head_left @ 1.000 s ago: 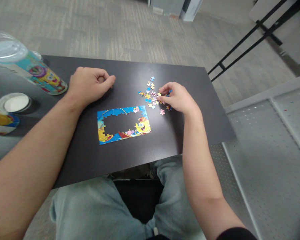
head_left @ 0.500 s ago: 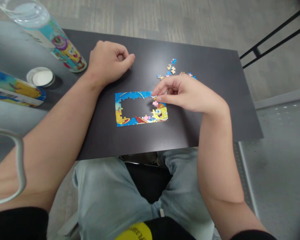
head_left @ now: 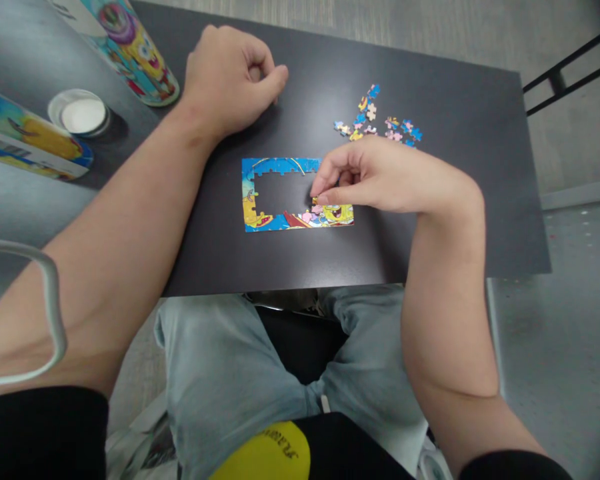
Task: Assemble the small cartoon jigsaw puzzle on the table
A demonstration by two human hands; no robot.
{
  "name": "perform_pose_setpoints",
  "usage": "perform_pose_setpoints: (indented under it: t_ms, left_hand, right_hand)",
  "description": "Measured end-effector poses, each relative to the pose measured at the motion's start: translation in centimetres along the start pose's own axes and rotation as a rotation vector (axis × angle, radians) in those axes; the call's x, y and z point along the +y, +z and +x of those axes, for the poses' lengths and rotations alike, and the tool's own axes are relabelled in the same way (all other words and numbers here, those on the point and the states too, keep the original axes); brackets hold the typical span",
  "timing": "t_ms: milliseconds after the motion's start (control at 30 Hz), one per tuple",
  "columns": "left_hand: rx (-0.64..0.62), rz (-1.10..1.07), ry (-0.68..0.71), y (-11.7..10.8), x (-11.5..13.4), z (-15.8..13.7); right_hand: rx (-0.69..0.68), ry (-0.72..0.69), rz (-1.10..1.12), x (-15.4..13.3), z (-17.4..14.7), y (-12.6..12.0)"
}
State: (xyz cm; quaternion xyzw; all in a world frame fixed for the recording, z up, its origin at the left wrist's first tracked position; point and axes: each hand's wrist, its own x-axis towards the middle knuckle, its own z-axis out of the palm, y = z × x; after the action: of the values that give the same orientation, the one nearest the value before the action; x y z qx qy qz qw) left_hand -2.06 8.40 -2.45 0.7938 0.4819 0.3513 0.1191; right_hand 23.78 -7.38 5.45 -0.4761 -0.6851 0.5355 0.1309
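Observation:
A cartoon jigsaw puzzle (head_left: 280, 222) lies on the dark tabletop, its border joined up and its middle showing bare table. Over its right side is my right hand (head_left: 367, 177), thumb and fingertips pinching a small puzzle piece (head_left: 315, 200) at the inner edge of the border. The fingers partly cover that piece and the puzzle's upper right corner. My left hand (head_left: 235, 80) rests on the table to the upper left of the puzzle, curled into a loose fist with nothing visible in it. Several loose puzzle pieces (head_left: 360, 119) lie scattered beyond my right hand.
At the left stand a clear cartoon-printed tube (head_left: 145, 57) and a white round lid (head_left: 83, 115). A second printed tube (head_left: 35, 143) is nearer to me. A pale cable (head_left: 55, 300) loops over my left forearm. The dark table (head_left: 300, 260) ends just before my lap.
The camera view has shifted, so the table sits higher in the picture. My right hand has moved slightly down along the puzzle's right inner edge. My left hand keeps its curled pose.

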Motion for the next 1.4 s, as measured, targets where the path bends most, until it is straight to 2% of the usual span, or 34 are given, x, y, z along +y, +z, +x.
perform_pose_setpoints:
  t_ms: [233,400,833,1200,1400]
  left_hand:
    - [-0.002,-0.041,0.008,-0.4,0.7,-0.3]
    - [-0.014,0.012,-0.021,-0.4,0.8,-0.2]
    - [-0.01,0.022,0.003,-0.3,0.1,-0.2]
    - [-0.013,0.001,-0.007,-0.2,0.1,-0.3]
    - [-0.018,0.0,-0.013,-0.6,0.4,-0.3]
  right_hand:
    - [0.006,0.011,0.002,-0.1,0.0,0.3]
    - [0.015,-0.002,-0.014,0.2,0.1,0.1]
    - [0.005,-0.015,-0.012,0.2,0.1,0.1]
    - [0.059,-0.002,0.067,1.1,-0.7,-0.9]
    - [0.083,-0.051,0.053,1.3,-1.1,-1.2]
